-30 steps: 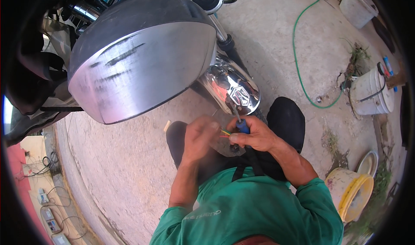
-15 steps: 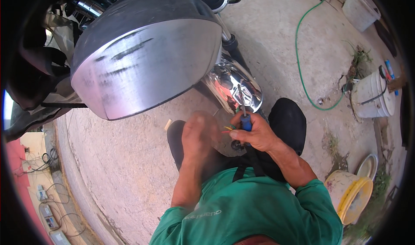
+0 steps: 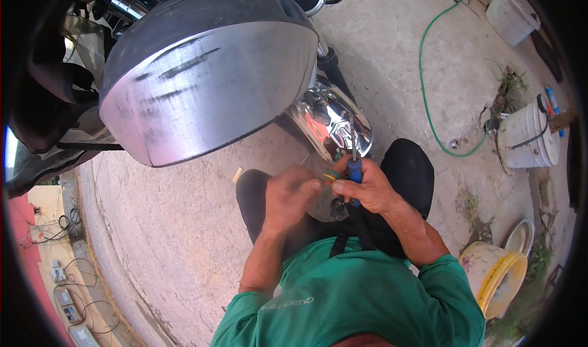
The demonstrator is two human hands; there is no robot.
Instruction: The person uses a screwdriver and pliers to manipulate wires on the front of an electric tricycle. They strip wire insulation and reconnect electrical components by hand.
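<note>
My right hand point(image 3: 372, 188) is closed around a screwdriver point(image 3: 354, 171) with a blue handle, its metal shaft pointing up and away from me. The same hand's thumb and fingers pinch several thin coloured wires point(image 3: 331, 177), yellow and green among them, whose ends point left. Close beside those ends, my left hand point(image 3: 288, 195) is closed in a pinch, thumb against fingers. What lies between its fingertips is too small to make out. Below the right hand is a small round black part point(image 3: 337, 206), partly hidden; whether it joins the wires cannot be seen.
A motorcycle's big silver-and-black headlight cover point(image 3: 214, 90) looms ahead to the left. Beyond my hands is a chrome fender point(image 3: 337, 123). A green hose point(image 3: 422, 78) curves over the concrete at right, near white buckets point(image 3: 528, 136) and a yellow-rimmed bucket point(image 3: 490, 279). Cables and boxes lie far left.
My left hand, blurred before, is now sharp and a little farther right, its fingertips nearer the wires. The right hand and screwdriver have shifted slightly right, the shaft tilting a bit more to the right.
</note>
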